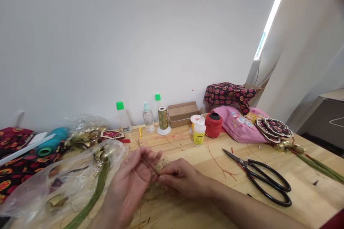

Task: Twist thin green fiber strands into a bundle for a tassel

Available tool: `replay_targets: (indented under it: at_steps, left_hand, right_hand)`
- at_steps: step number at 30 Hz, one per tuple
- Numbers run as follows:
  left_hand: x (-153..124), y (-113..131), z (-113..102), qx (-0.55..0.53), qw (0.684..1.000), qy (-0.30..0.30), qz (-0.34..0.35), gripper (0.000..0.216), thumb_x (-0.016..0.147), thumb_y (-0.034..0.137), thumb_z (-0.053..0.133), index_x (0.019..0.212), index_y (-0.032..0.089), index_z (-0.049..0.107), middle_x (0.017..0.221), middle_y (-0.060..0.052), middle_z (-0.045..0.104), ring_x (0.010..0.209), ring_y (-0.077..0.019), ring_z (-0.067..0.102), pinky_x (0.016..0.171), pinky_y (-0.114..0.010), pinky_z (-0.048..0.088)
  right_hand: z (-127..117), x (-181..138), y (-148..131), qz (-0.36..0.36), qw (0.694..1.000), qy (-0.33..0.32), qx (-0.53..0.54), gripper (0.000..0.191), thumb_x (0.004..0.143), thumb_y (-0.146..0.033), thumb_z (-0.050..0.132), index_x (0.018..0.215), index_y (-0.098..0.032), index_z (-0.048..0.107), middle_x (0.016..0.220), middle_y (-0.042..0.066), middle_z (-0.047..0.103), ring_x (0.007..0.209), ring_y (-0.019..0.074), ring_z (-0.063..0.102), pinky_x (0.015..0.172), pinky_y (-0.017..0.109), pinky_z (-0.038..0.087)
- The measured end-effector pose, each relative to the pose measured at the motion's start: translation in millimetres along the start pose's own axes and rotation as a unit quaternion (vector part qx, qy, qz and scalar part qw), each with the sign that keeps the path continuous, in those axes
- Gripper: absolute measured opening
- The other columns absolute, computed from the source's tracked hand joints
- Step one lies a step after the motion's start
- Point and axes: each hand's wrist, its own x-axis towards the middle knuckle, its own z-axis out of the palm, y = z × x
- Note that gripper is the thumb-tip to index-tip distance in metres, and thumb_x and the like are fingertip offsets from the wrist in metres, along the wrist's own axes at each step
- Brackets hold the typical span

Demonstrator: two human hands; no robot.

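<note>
My right hand (182, 179) pinches the end of a thin, dark olive strand of thread (149, 164) between thumb and forefinger. The strand runs up and left into my left hand (130, 180), which is turned palm up with its fingers loosely curled around it. Its far tip pokes out above the left fingertips. Under and behind both hands lies a loose tangle of fine golden thread (162, 162), partly hidden. Left of my left hand, a green tassel (95, 193) with brass bells (101, 155) lies over a clear plastic bag (72, 166).
Black-handled scissors (258, 177) lie at right, near a red thread cone (214, 125) and a glue bottle (199, 133). Along the wall stand a gold thread spool (162, 118), a spray bottle (148, 118) and a cardboard box (182, 114). A pink pouch (239, 123) sits behind the scissors.
</note>
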Motion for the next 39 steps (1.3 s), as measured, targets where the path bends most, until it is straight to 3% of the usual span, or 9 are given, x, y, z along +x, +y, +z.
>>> replay_targets:
  at_steps: [3,6,11,16,21,25,30,34,39]
  left_hand:
    - [-1,27,-3,-0.187,0.981,-0.053,-0.012,0.021,0.080,0.006,0.038,0.069,0.015,0.053,0.061,0.002,0.057,0.042,-0.0026,0.047,0.042,-0.011,0.044]
    - [-2,49,-6,-0.218,0.974,-0.062,-0.007,0.024,0.086,0.019,0.029,0.072,0.020,0.049,0.063,0.003,0.058,0.040,-0.0064,0.043,0.033,-0.017,0.038]
    - [1,53,-11,-0.172,0.984,-0.047,-0.007,0.031,0.087,0.021,0.022,0.072,0.019,0.048,0.061,0.003,0.057,0.035,-0.0059,0.038,0.030,-0.018,0.034]
    - [9,35,-18,-0.041,0.998,-0.021,-0.037,0.019,0.080,0.009,0.039,0.069,0.013,0.054,0.062,0.001,0.055,0.033,-0.0019,0.034,0.027,-0.012,0.029]
    - [13,18,-20,0.135,0.987,-0.009,-0.084,0.008,0.068,0.011,0.057,0.063,0.006,0.062,0.054,0.001,0.052,0.034,0.0011,0.026,0.028,-0.009,0.019]
    - [11,6,-15,0.283,0.949,-0.018,-0.139,0.012,0.064,0.019,0.064,0.059,0.008,0.066,0.044,0.001,0.049,0.036,-0.0012,0.027,0.029,-0.012,0.011]
    - [13,-3,-17,0.375,0.906,-0.027,-0.196,0.019,0.059,0.024,0.068,0.047,0.010,0.063,0.072,-0.012,0.068,0.035,-0.0009,0.032,0.030,-0.016,0.005]
    - [15,-2,-17,0.384,0.906,0.011,-0.176,0.013,0.057,0.024,0.069,0.053,0.012,0.066,0.081,-0.013,0.069,0.039,-0.0037,0.042,0.029,-0.016,0.009]
    - [13,-6,-13,0.368,0.918,0.009,-0.146,0.018,0.063,0.028,0.065,0.069,0.012,0.070,0.060,-0.009,0.068,0.041,-0.0065,0.048,0.028,-0.015,0.014]
  right_hand:
    - [-9,1,5,-0.027,0.993,0.022,-0.112,0.019,0.078,-0.023,0.049,0.080,-0.016,0.066,0.059,-0.002,0.053,0.056,0.0088,0.047,0.053,0.019,0.038]
    - [-25,0,5,-0.027,0.973,0.066,-0.221,0.015,0.073,-0.017,0.055,0.081,-0.018,0.068,0.071,0.002,0.060,0.067,0.0119,0.053,0.062,0.022,0.041]
    - [-55,-8,-2,0.018,0.940,0.087,-0.329,0.011,0.070,-0.018,0.058,0.075,-0.019,0.068,0.074,0.002,0.063,0.069,0.0128,0.055,0.062,0.022,0.041]
    - [-62,-15,-15,0.079,0.923,-0.025,-0.375,0.008,0.062,-0.018,0.063,0.067,-0.021,0.069,0.064,-0.001,0.063,0.059,0.0118,0.055,0.053,0.019,0.038]
    - [-57,-15,-16,0.106,0.897,0.006,-0.429,0.009,0.059,-0.010,0.059,0.058,-0.018,0.064,0.062,0.000,0.060,0.055,0.0107,0.051,0.046,0.018,0.032]
    - [-62,-17,-13,0.100,0.894,0.053,-0.433,0.013,0.067,-0.007,0.049,0.060,-0.014,0.057,0.060,0.002,0.055,0.053,0.0107,0.047,0.047,0.020,0.029]
    - [-66,-16,-12,0.106,0.909,0.108,-0.387,0.012,0.074,-0.012,0.044,0.068,-0.016,0.053,0.060,0.000,0.054,0.052,0.0094,0.044,0.047,0.019,0.029]
    - [-68,-15,-7,0.106,0.923,0.142,-0.341,0.008,0.072,-0.014,0.048,0.067,-0.016,0.054,0.058,-0.002,0.052,0.053,0.0093,0.044,0.047,0.019,0.030]
    - [-53,-4,-4,0.081,0.944,0.187,-0.258,0.010,0.076,-0.015,0.044,0.068,-0.015,0.050,0.061,-0.002,0.052,0.055,0.0089,0.046,0.049,0.018,0.035]
